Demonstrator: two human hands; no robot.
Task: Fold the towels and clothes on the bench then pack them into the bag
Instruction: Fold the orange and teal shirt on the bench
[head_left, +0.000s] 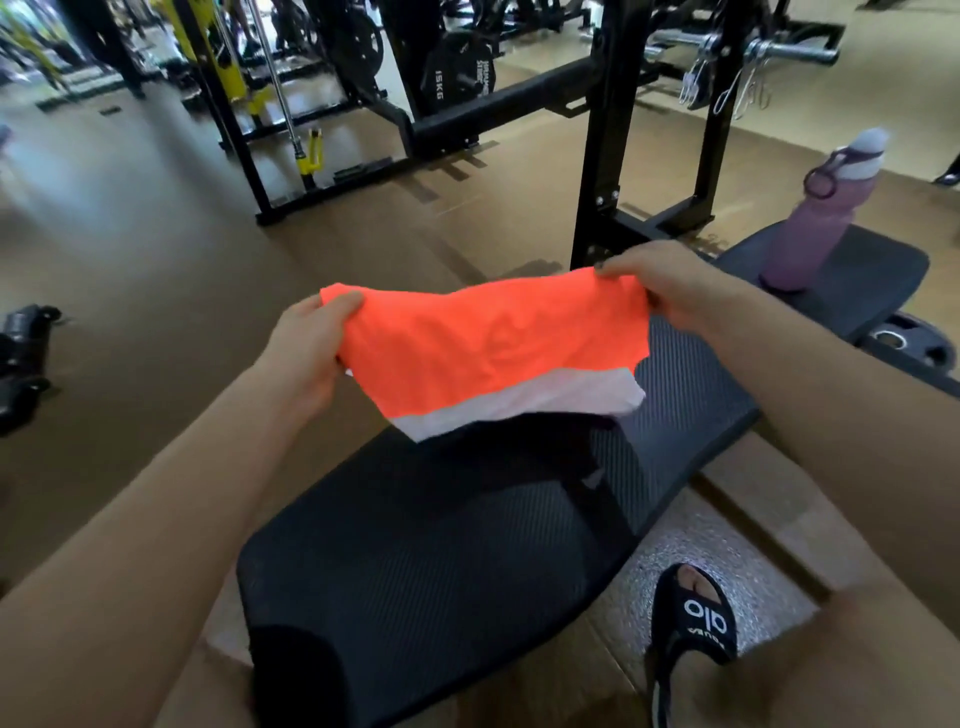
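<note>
A bright orange garment (483, 348) with a white band along its lower edge hangs in the air above the black padded bench (415, 561). My left hand (306, 353) grips its left end, thumb on top of the cloth. My right hand (670, 291) pinches its upper right corner. The cloth is stretched between both hands and its white edge droops toward the bench. No bag is in view.
A purple water bottle (815, 223) stands on the far bench pad at the right. A black rack (613, 130) rises behind the bench. Weight plates (909, 348) lie on the floor at right, dark equipment (21, 358) at far left. My sandalled foot (696, 623) rests beside the bench.
</note>
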